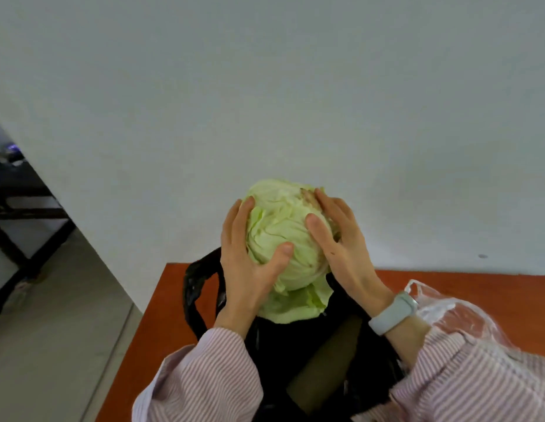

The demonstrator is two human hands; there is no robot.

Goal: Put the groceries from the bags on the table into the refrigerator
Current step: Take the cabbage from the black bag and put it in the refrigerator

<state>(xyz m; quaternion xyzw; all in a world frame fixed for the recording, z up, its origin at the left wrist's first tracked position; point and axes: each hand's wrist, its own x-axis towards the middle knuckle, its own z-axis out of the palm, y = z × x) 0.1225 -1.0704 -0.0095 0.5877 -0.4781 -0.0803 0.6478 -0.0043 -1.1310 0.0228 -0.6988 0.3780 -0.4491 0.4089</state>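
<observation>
A pale green cabbage (283, 226) is held in the air above an open black bag (298, 357) that stands on the orange-brown table (161, 315). My left hand (246, 263) grips its left side and my right hand (341, 248) grips its right side, fingers spread over the leaves. A loose outer leaf hangs down at the cabbage's bottom, over the bag's mouth. A dark long item lies inside the bag; I cannot tell what it is. The refrigerator is not in view.
A clear plastic bag (456, 315) lies on the table to the right, partly behind my right sleeve. A white wall stands right behind the table. At the far left, a dark metal frame (24, 214) stands on the grey floor.
</observation>
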